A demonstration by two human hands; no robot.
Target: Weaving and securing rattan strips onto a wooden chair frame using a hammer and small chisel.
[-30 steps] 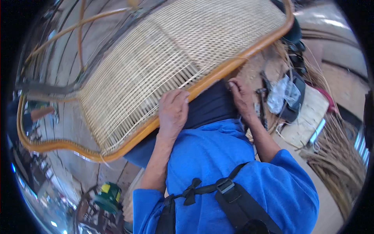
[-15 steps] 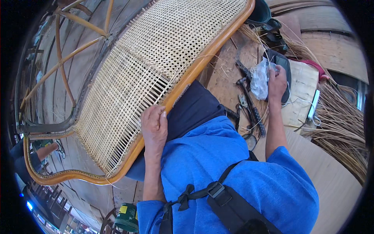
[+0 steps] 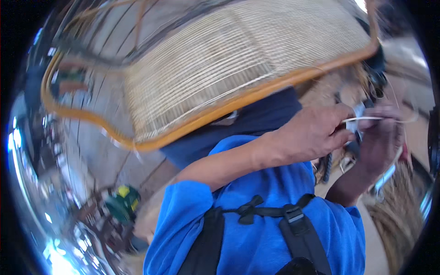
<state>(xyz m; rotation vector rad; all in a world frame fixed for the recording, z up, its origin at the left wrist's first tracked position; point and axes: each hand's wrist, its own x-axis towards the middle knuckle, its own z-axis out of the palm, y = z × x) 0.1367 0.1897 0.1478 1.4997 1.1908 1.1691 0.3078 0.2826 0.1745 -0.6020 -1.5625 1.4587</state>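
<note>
My left hand [image 3: 316, 130] reaches across to the right, thumb and fingers pinched on one end of a thin pale cane strand [image 3: 364, 118]. Close beside it my right hand [image 3: 382, 133] is closed, smeared by motion, with the strand running across its fingers and curling out to the right. Across my lap rests a chair frame of varnished wood [image 3: 256, 94] holding a woven cane panel [image 3: 197, 68]. Near the frame's close edge the weave is looser, and dark slits show between strands.
A heap of loose cane strands [image 3: 398, 211] lies at the right, beside a pale board partly hidden by my right arm. Tools lie behind my hands, mostly covered. At the lower left, a green tub [image 3: 123, 204] stands on the plank floor [image 3: 103, 160].
My left hand has left the frame's edge and crossed right to pinch the strand. My right hand has come away from the plastic bag. The view has swung, shifting the chair frame.
</note>
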